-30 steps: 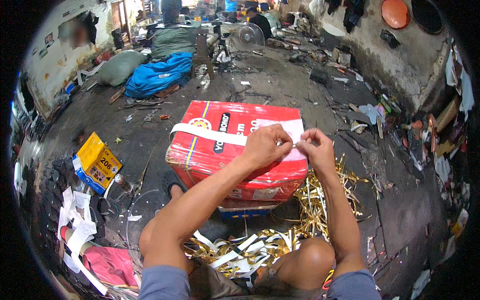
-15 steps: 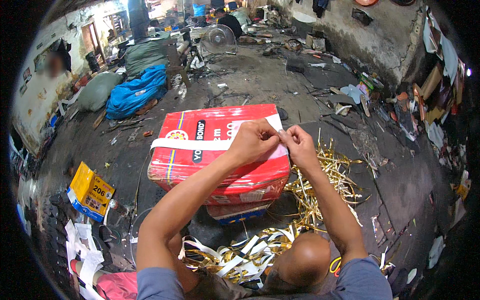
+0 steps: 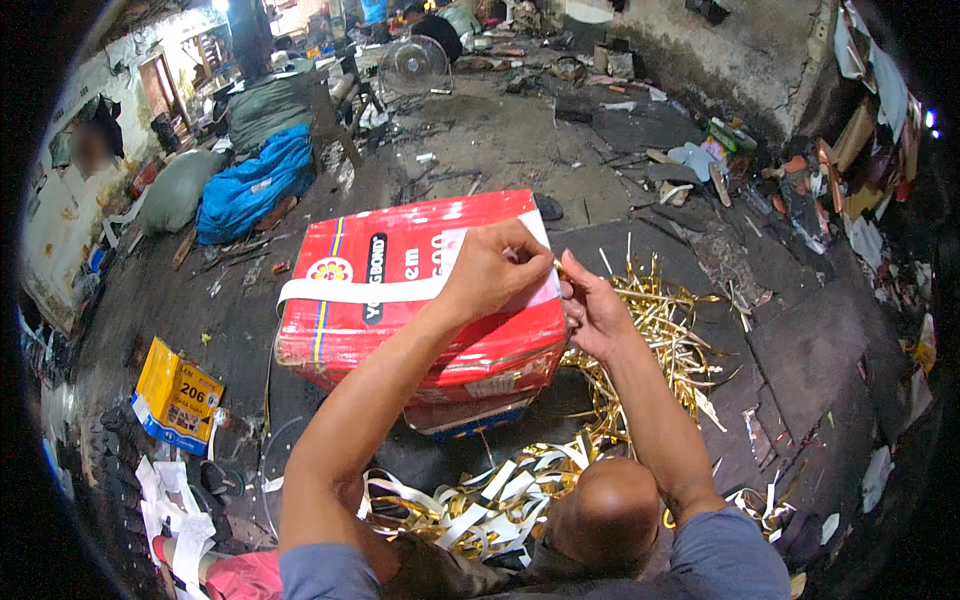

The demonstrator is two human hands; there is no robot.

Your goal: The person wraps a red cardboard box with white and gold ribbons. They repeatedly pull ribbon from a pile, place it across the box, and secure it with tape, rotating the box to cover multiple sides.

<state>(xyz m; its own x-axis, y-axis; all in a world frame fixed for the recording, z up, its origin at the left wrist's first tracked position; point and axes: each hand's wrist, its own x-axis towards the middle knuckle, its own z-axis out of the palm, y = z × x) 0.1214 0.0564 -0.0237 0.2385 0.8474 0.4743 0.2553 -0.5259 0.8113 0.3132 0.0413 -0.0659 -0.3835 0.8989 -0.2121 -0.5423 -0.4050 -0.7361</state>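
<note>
A red, tape-wrapped cardboard box (image 3: 470, 370) stands in front of me. Across its top lies a long white strip (image 3: 380, 291), running from the left edge to beneath my left hand (image 3: 495, 268). That hand is closed over the top's right part, thumb and forefinger pinched at the strip's end. Just off the box's right edge, my right hand (image 3: 598, 310) pinches a tiny gold-coloured piece between thumb and curled fingers, close to the left fingertips. Whether this piece belongs to the white strip, I cannot tell.
Gold strips (image 3: 660, 340) heap right of the box; white and gold strips (image 3: 500, 505) pile by my knee. A yellow box (image 3: 178, 395) lies left. Farther off are a blue bundle (image 3: 255, 185), a fan (image 3: 415, 66) and scraps along the right wall.
My right hand has turned and dropped slightly, its thumb now uppermost and fingers curled below. The left hand keeps its pinch. The whole view has shifted, so the box appears farther left.
</note>
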